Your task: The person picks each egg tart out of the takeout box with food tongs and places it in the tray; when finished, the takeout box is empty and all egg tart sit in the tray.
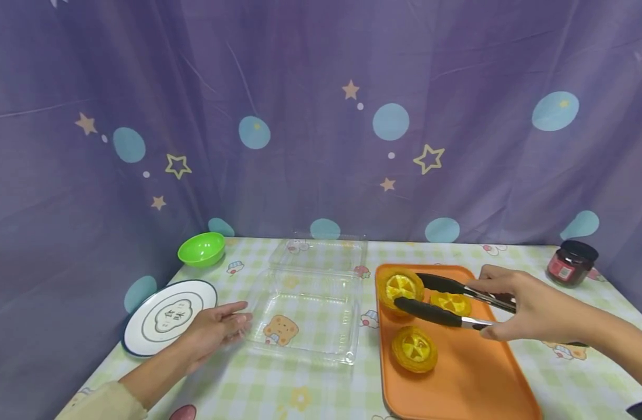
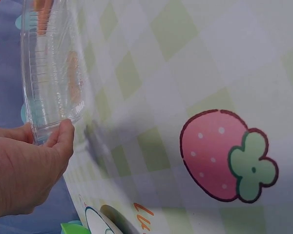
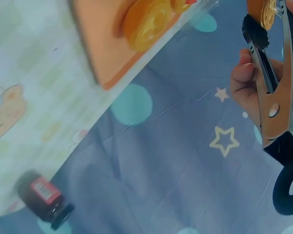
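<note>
My right hand (image 1: 531,303) holds black-tipped metal tongs (image 1: 431,312). Between the tong tips is a yellow egg tart (image 1: 400,287), over the far left corner of an orange tray (image 1: 473,373); the right wrist view shows this tart (image 3: 268,13) at the tips too. Two more egg tarts lie on the tray, one behind the tongs (image 1: 451,303) and one nearer me (image 1: 415,349). My left hand (image 1: 213,329) is at the left side of a clear plastic container (image 1: 310,350) with its lid folded back. In the left wrist view, thumb and fingers pinch the container's corner (image 2: 53,124).
A white plate (image 1: 142,318) with a dark rim lies left of my left hand. Behind it stands a green bowl (image 1: 201,249). A dark-lidded jar (image 1: 572,263) is at the far right. A purple curtain (image 1: 321,58) hangs behind the checkered tablecloth (image 1: 237,385).
</note>
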`<action>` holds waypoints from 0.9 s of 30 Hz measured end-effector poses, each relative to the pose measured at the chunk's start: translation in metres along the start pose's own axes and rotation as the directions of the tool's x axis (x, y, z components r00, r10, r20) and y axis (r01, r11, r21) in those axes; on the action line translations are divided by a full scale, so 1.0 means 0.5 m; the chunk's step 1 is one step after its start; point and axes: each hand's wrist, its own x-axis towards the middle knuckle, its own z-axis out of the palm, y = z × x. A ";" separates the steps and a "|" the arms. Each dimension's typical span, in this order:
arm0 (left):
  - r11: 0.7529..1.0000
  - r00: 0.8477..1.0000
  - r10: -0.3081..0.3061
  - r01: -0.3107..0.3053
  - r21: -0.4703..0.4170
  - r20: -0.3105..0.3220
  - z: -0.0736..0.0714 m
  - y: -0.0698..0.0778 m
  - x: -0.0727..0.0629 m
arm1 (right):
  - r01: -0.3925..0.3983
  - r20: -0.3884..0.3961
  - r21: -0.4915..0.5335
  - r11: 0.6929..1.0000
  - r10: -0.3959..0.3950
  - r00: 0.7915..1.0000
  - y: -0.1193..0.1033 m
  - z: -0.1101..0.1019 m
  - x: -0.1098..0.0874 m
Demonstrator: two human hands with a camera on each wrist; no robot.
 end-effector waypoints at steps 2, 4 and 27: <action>1.000 1.000 -0.002 0.002 0.001 -0.002 0.000 -0.001 0.000 | 0.032 -0.027 -0.005 0.999 -0.032 0.999 0.009 0.000 -0.014; 1.000 1.000 -0.006 0.006 0.000 -0.004 0.000 -0.001 -0.001 | 0.048 -0.054 -0.015 0.999 -0.049 0.997 0.017 -0.001 -0.029; 1.000 1.000 0.006 -0.006 0.002 0.001 -0.001 -0.002 0.001 | 0.052 -0.096 -0.063 0.997 -0.057 0.994 0.118 0.030 -0.161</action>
